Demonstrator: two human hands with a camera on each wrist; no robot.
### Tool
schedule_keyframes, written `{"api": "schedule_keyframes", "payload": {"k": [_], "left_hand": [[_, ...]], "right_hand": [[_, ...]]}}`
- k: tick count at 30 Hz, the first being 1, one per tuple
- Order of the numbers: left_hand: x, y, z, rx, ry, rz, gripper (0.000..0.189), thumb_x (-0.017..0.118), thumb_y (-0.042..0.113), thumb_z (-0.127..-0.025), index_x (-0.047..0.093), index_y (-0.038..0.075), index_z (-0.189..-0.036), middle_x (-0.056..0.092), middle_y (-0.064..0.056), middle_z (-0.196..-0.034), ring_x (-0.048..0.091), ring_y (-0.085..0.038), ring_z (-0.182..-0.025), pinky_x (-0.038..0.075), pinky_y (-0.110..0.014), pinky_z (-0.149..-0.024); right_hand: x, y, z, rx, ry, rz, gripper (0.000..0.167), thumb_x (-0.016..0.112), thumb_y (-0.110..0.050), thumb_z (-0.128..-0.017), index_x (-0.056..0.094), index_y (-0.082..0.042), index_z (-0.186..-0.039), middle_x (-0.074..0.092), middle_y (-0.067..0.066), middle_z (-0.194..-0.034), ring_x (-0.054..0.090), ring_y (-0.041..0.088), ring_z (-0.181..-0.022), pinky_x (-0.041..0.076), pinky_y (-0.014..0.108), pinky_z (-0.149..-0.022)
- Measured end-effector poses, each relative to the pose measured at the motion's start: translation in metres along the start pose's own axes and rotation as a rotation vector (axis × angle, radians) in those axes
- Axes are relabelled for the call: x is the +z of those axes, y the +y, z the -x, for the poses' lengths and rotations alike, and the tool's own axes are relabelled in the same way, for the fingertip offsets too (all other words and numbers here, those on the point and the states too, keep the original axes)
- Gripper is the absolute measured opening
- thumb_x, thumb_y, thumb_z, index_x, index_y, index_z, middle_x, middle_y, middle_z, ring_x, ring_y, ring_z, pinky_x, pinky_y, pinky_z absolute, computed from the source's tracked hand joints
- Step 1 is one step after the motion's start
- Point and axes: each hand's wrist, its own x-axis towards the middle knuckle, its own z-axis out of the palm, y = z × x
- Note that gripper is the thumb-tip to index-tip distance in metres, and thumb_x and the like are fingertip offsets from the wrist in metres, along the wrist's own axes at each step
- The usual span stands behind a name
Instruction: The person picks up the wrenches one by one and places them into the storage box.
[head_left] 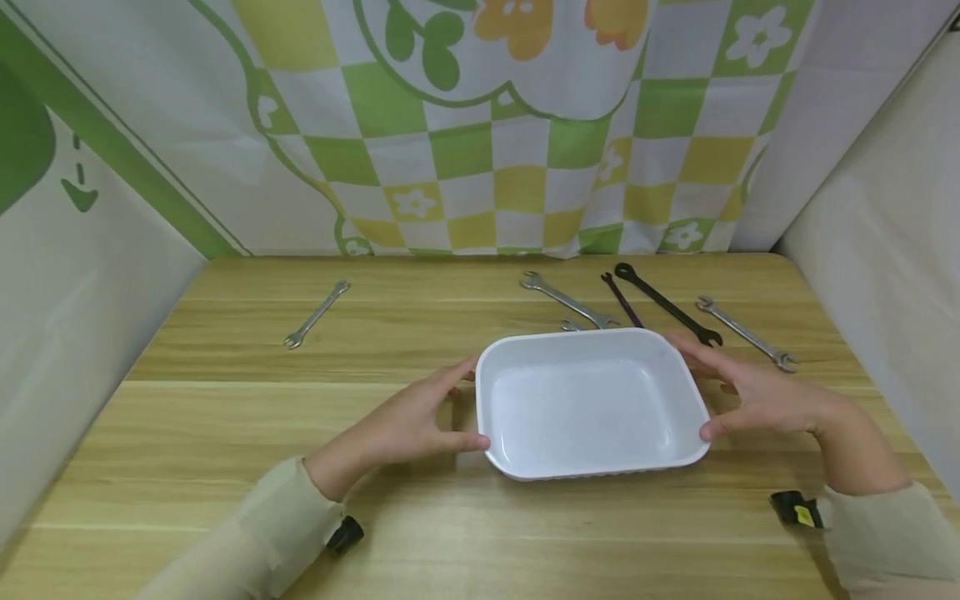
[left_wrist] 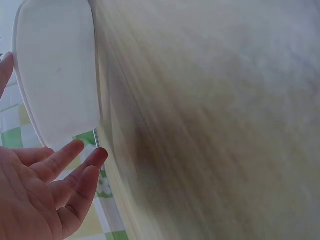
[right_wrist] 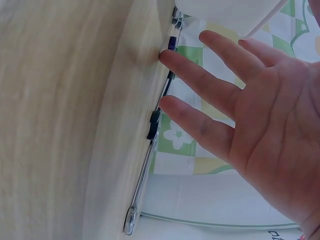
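Observation:
A white rectangular plastic tray [head_left: 588, 408] with rounded corners is held at its two ends. My left hand [head_left: 412, 417] has its thumb on the near left corner of the rim and its index finger by the far left corner. On the opposite end, my right hand [head_left: 765, 400] holds the right side between thumb and index finger. Its other fingers [right_wrist: 200, 82] spread away from the tray in the right wrist view. That view also shows a gap between the tray's underside and the tabletop. No contents are visible inside the tray.
Behind the tray on the wooden table [head_left: 225, 433] lie a silver wrench [head_left: 566, 298], a dark red wrench [head_left: 621, 298] and a black wrench [head_left: 667, 304]. Another silver wrench [head_left: 746, 333] lies right, and a small one [head_left: 317, 314] left. A checkered curtain [head_left: 465, 150] hangs behind.

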Motion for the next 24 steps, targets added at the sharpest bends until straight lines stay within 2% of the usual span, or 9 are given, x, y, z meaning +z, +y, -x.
{"api": "schedule_keyframes", "payload": {"k": [4,8,10,13,15,17,19,24], "left_hand": [[0.0002,-0.0006,-0.0007,0.003,-0.002,0.010,0.104,0.083,0.048,-0.077,0.024,0.022,-0.159,0.040,-0.003,-0.157,0.056,-0.031,-0.126,0.041,-0.052,-0.109],[0.0000,-0.0011,-0.0009,-0.002,-0.003,0.015,0.104,0.083,0.047,-0.077,0.025,0.021,-0.159,0.039,-0.002,-0.158,0.056,-0.030,-0.127,0.040,-0.051,-0.110],[-0.0002,-0.0011,-0.0008,0.003,-0.002,0.016,0.104,0.083,0.047,-0.077,0.025,0.020,-0.159,0.038,-0.003,-0.159,0.056,-0.031,-0.127,0.040,-0.051,-0.110],[-0.0007,-0.0023,-0.0004,0.018,-0.005,0.025,0.104,0.084,0.045,-0.077,0.025,0.019,-0.159,0.038,-0.003,-0.159,0.055,-0.031,-0.129,0.040,-0.051,-0.111],[-0.0012,-0.0035,0.0004,0.033,-0.008,0.038,0.104,0.084,0.044,-0.078,0.024,0.019,-0.159,0.041,-0.003,-0.157,0.054,-0.029,-0.130,0.039,-0.051,-0.111],[-0.0016,-0.0053,0.0015,0.048,-0.013,0.051,0.103,0.084,0.042,-0.078,0.024,0.020,-0.159,0.045,-0.001,-0.153,0.053,-0.028,-0.130,0.039,-0.051,-0.111],[-0.0021,-0.0066,0.0032,0.053,-0.015,0.065,0.103,0.084,0.042,-0.078,0.024,0.022,-0.159,0.049,0.000,-0.150,0.053,-0.027,-0.129,0.039,-0.051,-0.110],[-0.0042,-0.0097,0.0070,0.059,-0.015,0.077,0.102,0.083,0.040,-0.079,0.023,0.022,-0.159,0.052,0.001,-0.146,0.053,-0.027,-0.129,0.039,-0.053,-0.110]], "right_hand": [[0.0002,0.0010,0.0004,0.004,-0.011,-0.010,0.109,0.082,-0.023,-0.079,0.010,-0.034,-0.160,0.036,0.015,-0.159,0.039,-0.004,-0.134,0.038,0.078,-0.087],[0.0004,0.0013,0.0009,0.006,-0.019,-0.020,0.109,0.082,-0.024,-0.080,0.009,-0.035,-0.160,0.036,0.015,-0.159,0.038,-0.006,-0.134,0.038,0.078,-0.088],[0.0004,0.0003,0.0008,0.004,-0.018,-0.016,0.109,0.082,-0.022,-0.080,0.009,-0.035,-0.160,0.036,0.015,-0.158,0.040,0.003,-0.137,0.038,0.078,-0.089],[0.0011,-0.0009,0.0001,-0.001,-0.018,-0.012,0.110,0.082,-0.021,-0.079,0.009,-0.034,-0.160,0.036,0.016,-0.158,0.040,0.007,-0.139,0.038,0.077,-0.089],[0.0020,-0.0015,-0.0006,-0.005,-0.020,-0.014,0.110,0.082,-0.020,-0.079,0.009,-0.034,-0.160,0.036,0.016,-0.158,0.039,0.005,-0.139,0.038,0.077,-0.089],[0.0030,-0.0012,-0.0016,-0.009,-0.023,-0.014,0.110,0.082,-0.021,-0.079,0.009,-0.034,-0.160,0.035,0.015,-0.159,0.036,-0.008,-0.135,0.039,0.076,-0.089],[0.0036,-0.0013,-0.0029,-0.011,-0.026,-0.015,0.110,0.081,-0.022,-0.080,0.008,-0.034,-0.160,0.034,0.015,-0.160,0.034,-0.014,-0.132,0.038,0.076,-0.089],[0.0056,-0.0004,-0.0071,-0.014,-0.034,-0.002,0.111,0.082,-0.023,-0.080,0.007,-0.032,-0.160,0.037,0.018,-0.158,0.035,-0.014,-0.131,0.041,0.071,-0.089]]}}
